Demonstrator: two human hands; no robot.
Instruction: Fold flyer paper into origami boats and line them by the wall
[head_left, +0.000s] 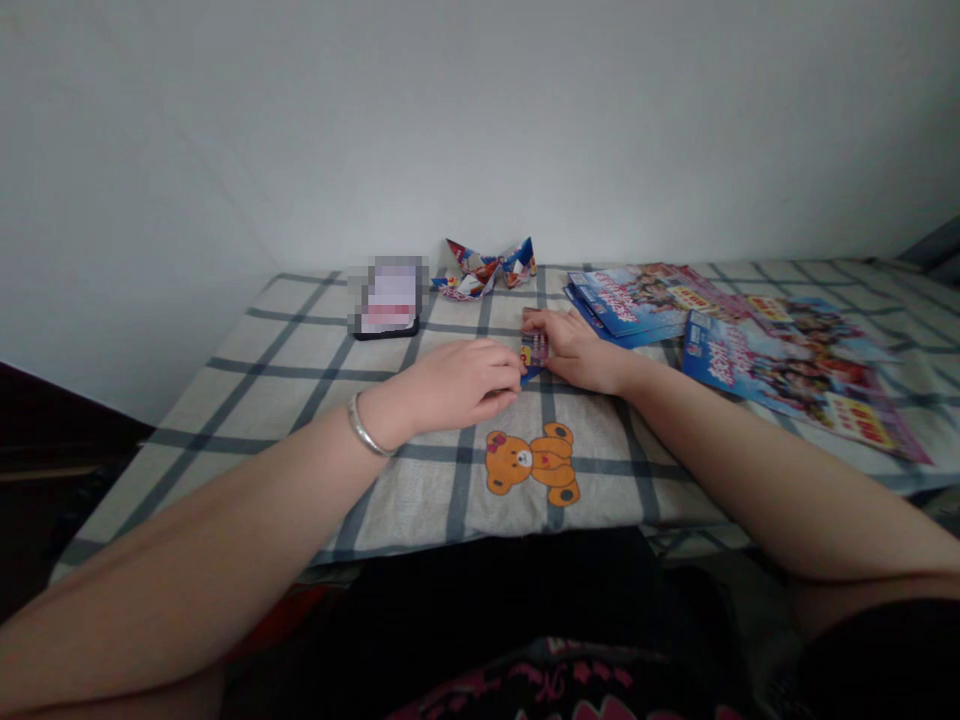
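A small piece of folded printed paper lies on the checked tablecloth in front of me, coloured purple, blue and yellow. My left hand, with a silver bangle on its wrist, has its fingers curled together at the paper's left edge. From the other side, my right hand grips the same paper, its fingers bent over the top and right edges. Part of the paper is hidden under the fingers, so its exact folded shape cannot be made out.
Folded paper shapes stand near the wall. Left of them, a phone is propped up, its screen blurred. Several printed flyers overlap at the right, beside my right forearm. A bear picture decorates the tablecloth near its front edge.
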